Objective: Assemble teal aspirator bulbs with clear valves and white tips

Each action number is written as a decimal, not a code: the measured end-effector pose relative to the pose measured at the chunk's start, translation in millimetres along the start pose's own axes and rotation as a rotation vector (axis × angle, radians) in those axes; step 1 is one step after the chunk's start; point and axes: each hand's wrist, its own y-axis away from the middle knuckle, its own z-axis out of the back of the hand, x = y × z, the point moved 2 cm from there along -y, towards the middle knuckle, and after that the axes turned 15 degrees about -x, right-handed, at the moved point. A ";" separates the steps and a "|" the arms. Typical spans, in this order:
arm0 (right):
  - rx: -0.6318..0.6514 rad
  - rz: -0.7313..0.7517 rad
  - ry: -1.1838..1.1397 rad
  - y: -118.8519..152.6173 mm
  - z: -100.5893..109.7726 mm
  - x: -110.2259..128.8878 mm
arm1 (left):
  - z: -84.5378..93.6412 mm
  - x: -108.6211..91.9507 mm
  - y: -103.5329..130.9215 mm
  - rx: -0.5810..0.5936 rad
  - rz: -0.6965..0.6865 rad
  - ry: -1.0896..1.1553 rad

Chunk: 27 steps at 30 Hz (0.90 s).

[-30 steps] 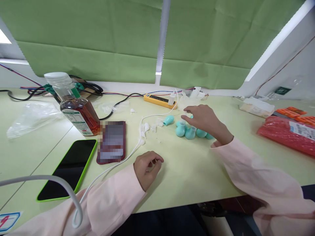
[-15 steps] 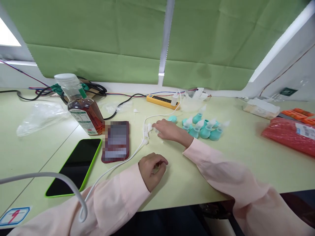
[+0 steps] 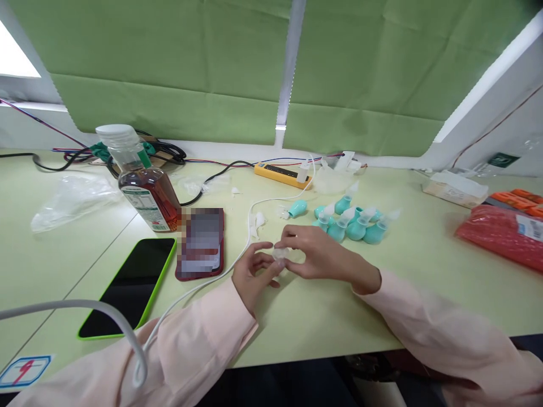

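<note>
Between my two hands, above the near middle of the table, is a small translucent plastic piece (image 3: 280, 254); its exact kind is too small to make out. My right hand (image 3: 316, 252) pinches it from the right with thumb and fingertips. From the left, my left hand (image 3: 254, 271) has its thumb and fingers closed around the other side of it. Beyond them lies a teal squeeze bulb (image 3: 298, 208) on its side, with a clear tip at its left end. Several teal bulbs (image 3: 356, 227) with translucent nozzles stand in a cluster farther right. White plastic scraps (image 3: 257, 222) lie beside the white cable.
A white cable (image 3: 212, 279) runs over my left forearm and across the table. To the left are a green-edged phone (image 3: 134, 282), a red-cased phone (image 3: 201, 243) and a bottle of brown liquid (image 3: 148, 195). A yellow power strip (image 3: 282, 176) lies behind, a red package (image 3: 496, 232) right.
My right hand has come back toward me from the scraps, bringing the small translucent piece. My left hand has uncurled and moved up to meet it.
</note>
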 end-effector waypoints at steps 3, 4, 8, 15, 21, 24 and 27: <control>-0.160 0.029 -0.004 15.7 -3.6 2.0 | -0.7 1.0 0.8 0.001 -0.014 -0.039; -0.212 0.027 -0.031 18.8 -4.6 0.3 | -0.5 1.2 0.7 -0.014 -0.017 -0.049; -0.263 -0.045 -0.305 20.0 -3.9 -14.4 | 0.9 -0.5 -1.5 -0.101 0.020 -0.047; -0.051 -0.276 -0.145 20.1 -23.6 -38.4 | 2.0 1.6 -5.7 -0.159 0.144 0.078; -0.012 -0.294 -0.136 22.7 -35.2 -40.8 | 2.2 3.2 -7.5 -0.065 0.093 0.083; -0.113 -0.313 -0.195 22.5 -25.1 -37.0 | 1.2 3.3 -6.2 -0.018 0.073 0.056; -0.221 -0.434 -0.414 24.3 -13.1 -28.8 | -0.1 3.8 -3.3 0.024 0.062 0.018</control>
